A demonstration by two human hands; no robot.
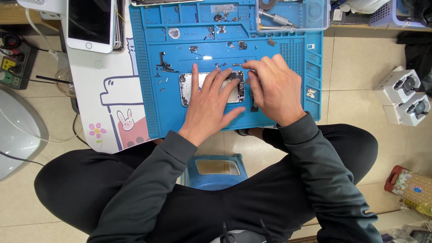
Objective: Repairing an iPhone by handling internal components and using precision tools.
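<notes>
View from above of a seated person in dark clothes working at a low worktop (85,85) covered by a blue mat (162,112). An opened phone shell (189,87), silver inside, lies flat in the middle of the mat, its long side running left to right. The left hand (210,105) rests on top of it, fingers spread and pressed flat, holding it down. The right hand (274,92) sits at the shell's right end, fingers curled together over that edge; whether they pinch anything cannot be told, as the fingertips are hidden.

Small screws and parts (164,67) lie scattered on the mat above and left of the shell. A white phone (90,24) lies face up beyond the mat's top-left corner. A clear tray (292,18) with a metal tool sits at the mat's top right. Two white chargers (402,94) stand on the floor to the right.

The shell looks light, thin and stiff, likely easy to scratch or bend, with delicate parts inside. It seems best held by its outer edges, or pressed flat from above.
</notes>
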